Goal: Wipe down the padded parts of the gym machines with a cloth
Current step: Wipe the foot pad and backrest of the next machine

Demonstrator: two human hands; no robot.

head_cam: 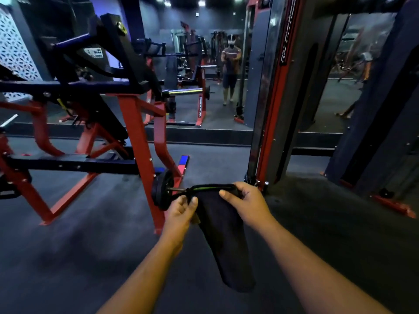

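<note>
With the left hand and right hand each pinching the dark cloth by its top edge, fold it flat — a broad pad (not a bunch) wipes padding best — before reaching the red machine.

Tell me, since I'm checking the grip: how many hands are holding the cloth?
2. The left hand pinches the dark cloth's upper left corner; the right hand grips its upper right edge.

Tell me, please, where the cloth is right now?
In the head view, the dark cloth hangs low at centre, held between the left hand and right hand, above the floor.
</note>
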